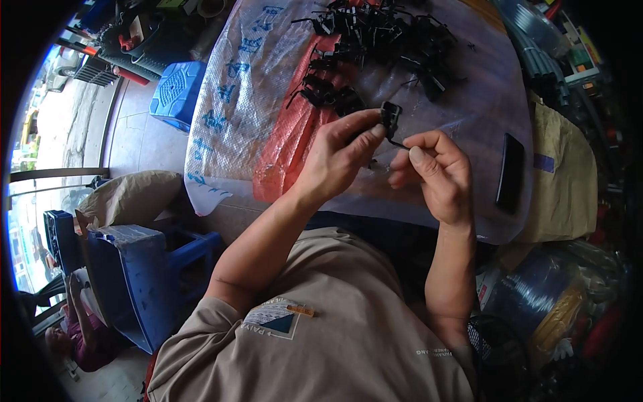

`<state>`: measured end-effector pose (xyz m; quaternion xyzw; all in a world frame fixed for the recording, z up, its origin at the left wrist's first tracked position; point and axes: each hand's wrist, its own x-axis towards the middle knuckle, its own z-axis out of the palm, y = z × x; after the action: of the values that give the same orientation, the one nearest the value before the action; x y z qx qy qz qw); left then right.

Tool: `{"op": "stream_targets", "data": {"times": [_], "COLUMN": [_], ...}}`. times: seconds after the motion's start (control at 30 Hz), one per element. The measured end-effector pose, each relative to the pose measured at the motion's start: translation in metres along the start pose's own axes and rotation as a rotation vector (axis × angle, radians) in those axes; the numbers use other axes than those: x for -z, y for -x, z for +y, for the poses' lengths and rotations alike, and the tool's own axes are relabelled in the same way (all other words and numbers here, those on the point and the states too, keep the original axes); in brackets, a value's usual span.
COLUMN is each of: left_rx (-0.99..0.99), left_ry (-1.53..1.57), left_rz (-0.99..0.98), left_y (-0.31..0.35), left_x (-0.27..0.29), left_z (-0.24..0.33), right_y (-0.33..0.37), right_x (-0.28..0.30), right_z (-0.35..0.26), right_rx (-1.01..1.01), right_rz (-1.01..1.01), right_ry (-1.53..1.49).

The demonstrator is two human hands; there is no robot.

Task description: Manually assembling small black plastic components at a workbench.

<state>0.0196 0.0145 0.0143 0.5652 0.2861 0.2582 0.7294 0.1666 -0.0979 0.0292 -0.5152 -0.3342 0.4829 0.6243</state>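
Observation:
My left hand (338, 149) grips a small black clip-like part (390, 115) between thumb and fingers, above the near half of the table. A thin dark stem runs from this part toward my right hand (440, 175), whose thumb and forefinger pinch its end. The other fingers of that hand curl loosely. Beyond both hands lies a tangled heap of similar black parts (375, 33) with thin prongs. A few of them rest on a red plastic strip (284, 157), close to my left hand.
Clear plastic and woven white sheeting (224, 100) cover the table (462, 134). A dark phone (511, 173) lies near its right edge. Blue stools (177, 94) and a blue crate (127, 288) stand left. Wrapped bundles (542, 295) sit at right. Another person (84, 328) is at lower left.

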Motion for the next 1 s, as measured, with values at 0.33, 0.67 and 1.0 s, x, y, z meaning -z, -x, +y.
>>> {"op": "stream_targets", "data": {"times": [0.33,0.67,1.0], "left_rx": [-0.277,-0.714,-0.742], "left_ry": [-0.374,-0.491,-0.591], "left_rz": [-0.26,0.006,-0.036], "left_y": [0.003,0.003,0.004], "left_x": [-0.009,-0.027,-0.019], "left_z": [0.02,-0.001,-0.009], "right_y": [-0.007,0.006,0.003], "right_x": [0.021,0.012,0.008], "right_z": [0.016,0.016,0.024], "right_rx": [0.62,0.375,0.33], "right_rz": [0.01,0.029,0.096], "right_ry": [0.476,0.13,0.161]}}
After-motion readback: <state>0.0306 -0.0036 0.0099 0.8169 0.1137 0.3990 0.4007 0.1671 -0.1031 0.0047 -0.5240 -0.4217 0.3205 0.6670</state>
